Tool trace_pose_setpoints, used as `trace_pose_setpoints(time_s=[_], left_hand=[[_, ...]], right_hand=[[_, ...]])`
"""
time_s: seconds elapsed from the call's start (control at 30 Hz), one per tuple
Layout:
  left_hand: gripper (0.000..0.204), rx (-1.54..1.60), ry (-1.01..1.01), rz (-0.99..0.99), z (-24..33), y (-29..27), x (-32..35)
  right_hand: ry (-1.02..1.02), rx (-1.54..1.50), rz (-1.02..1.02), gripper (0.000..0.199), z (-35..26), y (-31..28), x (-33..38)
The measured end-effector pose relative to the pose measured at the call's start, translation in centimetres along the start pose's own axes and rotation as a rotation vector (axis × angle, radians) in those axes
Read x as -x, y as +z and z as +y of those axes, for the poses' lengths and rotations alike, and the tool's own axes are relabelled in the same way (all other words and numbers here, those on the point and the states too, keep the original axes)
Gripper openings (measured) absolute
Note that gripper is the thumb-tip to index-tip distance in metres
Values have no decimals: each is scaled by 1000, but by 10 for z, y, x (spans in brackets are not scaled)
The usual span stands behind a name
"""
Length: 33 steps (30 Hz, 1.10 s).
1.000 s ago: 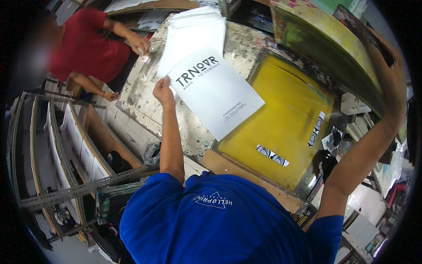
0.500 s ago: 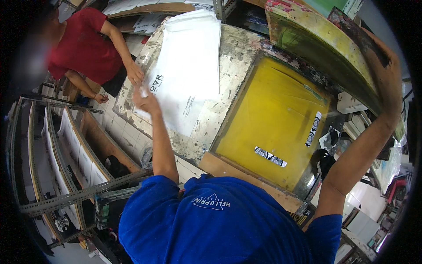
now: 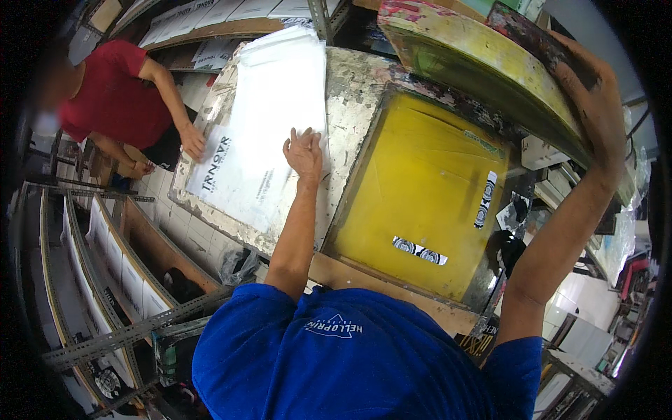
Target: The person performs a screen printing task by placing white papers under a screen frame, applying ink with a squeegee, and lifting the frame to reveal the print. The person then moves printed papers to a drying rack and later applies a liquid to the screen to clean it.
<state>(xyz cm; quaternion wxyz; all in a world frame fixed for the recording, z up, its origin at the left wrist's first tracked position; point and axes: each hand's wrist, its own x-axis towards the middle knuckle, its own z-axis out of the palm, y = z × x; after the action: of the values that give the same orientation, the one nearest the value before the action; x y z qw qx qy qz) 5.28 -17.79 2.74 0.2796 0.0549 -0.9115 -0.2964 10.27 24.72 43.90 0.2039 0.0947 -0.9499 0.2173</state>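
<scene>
My left hand (image 3: pixel 304 152) is over the right side of a stack of thin white plastic sheets or bags (image 3: pixel 276 91), fingers spread and nothing held. Whether it touches the top one I cannot tell. A printed white sheet (image 3: pixel 210 168) lies at the stack's left, its edge by a co-worker's hand (image 3: pixel 192 143). On the right, my right hand (image 3: pixel 595 91) is closed around the edge of a raised, tilted screen printing frame (image 3: pixel 483 59), beside a dark, paint-stained bar (image 3: pixel 525 38). Below the frame lies a yellow printing bed (image 3: pixel 413 189) with two black-and-white patterned strips.
A co-worker in a red shirt (image 3: pixel 112 87) stands at the worn table's (image 3: pixel 343 105) far left. Racks with wooden shelves (image 3: pixel 168 238) holding white sheets stand at lower left. Another shelf (image 3: pixel 217 24) runs behind the table. Boxes (image 3: pixel 542 154) and clutter fill the right side.
My left hand has moved right, away from the printed sheet's left edge, and its fingers have opened. The printed sheet now lies farther left. My right hand still holds the frame up.
</scene>
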Motion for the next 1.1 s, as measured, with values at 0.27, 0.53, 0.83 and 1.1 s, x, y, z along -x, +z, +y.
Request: trace_pose_setpoints(time_s=[0.27,0.53,0.83,1.1], left_hand=[[34,315,133,-676,85,-41,30],[57,-14,533,-794,107,-9,109],[58,154,992,-989,214,55,154],[61,172,1083,-1079,229,42,182]], right_hand=[[-32,22,36,43,8,-4,3],[127,80,-3,36,-80,-15,9],[-73,-49,88,37,-40,-10,5],[-104,32,171,32,-47,3,15]])
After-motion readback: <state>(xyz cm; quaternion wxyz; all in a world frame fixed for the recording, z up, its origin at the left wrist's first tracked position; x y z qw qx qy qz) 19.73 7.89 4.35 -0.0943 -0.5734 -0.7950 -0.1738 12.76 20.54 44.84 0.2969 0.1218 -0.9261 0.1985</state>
